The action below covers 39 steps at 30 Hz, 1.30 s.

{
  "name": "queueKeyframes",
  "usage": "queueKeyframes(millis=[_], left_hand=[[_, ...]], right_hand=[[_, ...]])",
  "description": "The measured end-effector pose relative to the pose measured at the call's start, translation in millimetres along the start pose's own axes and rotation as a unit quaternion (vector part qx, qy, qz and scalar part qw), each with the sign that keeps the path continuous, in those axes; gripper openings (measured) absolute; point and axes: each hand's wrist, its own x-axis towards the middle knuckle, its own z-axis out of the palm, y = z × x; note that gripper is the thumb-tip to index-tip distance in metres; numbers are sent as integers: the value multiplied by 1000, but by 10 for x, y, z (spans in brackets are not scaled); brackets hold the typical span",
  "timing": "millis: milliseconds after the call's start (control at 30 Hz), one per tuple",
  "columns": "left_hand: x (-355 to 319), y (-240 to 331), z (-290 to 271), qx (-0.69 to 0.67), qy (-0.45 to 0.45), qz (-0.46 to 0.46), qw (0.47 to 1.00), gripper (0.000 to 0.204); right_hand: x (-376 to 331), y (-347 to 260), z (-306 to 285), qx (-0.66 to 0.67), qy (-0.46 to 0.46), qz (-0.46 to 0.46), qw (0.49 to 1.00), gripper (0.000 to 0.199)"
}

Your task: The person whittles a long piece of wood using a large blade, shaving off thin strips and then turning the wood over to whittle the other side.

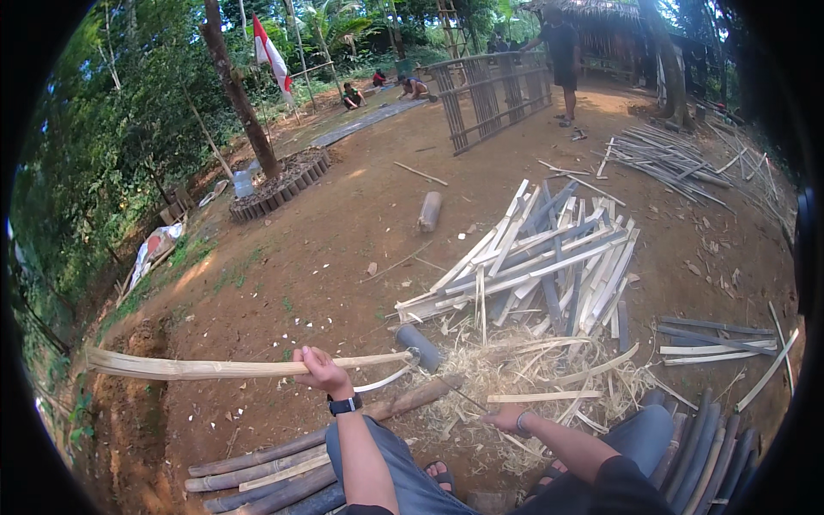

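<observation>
My left hand [321, 372], with a dark watch at the wrist, is closed round a long pale bamboo strip [206, 369]. The strip lies nearly level, its right end resting at a short grey bamboo section [419, 346] on the ground. My right hand [506, 420], wearing a bracelet, grips a thin dark blade, seemingly a knife [465, 395], pointing up and left. The handle is hidden in the fingers. Below the strip, a brown pole [416, 398] lies slanted between the hands. Curly bamboo shavings [515, 369] surround the right hand.
A large heap of split bamboo [549, 257] lies ahead. Bamboo poles [257, 468] lie by my left leg, more poles [708, 446] by my right. Further off, a person [562, 51] stands at a bamboo fence panel [493, 94]. A log piece [430, 211] lies mid-ground.
</observation>
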Motion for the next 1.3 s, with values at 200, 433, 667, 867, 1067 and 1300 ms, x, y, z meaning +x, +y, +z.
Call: queueKeyframes(millis=[200,433,667,867,1067,1300], left_hand=[[153,154,-166,-16,21,3,1000,33],[190,185,-287,-2,41,-17,999,33],[118,164,-199,-57,-66,-67,994,30],[-33,86,-167,-117,-199,-94,968,26],[-261,-20,-28,-120,-231,-129,957,26],[-427,-124,87,-108,-267,-153,945,27]], right_hand=[[284,362,111,147,-4,81,986,51],[-18,1118,-703,-180,135,125,966,58],[-1095,-178,-1452,-436,142,-16,889,42],[-1478,-315,-1641,-462,165,-63,869,36],[-1289,-111,-1439,-497,94,-60,861,30],[-1147,131,-1299,-497,0,-14,868,28]])
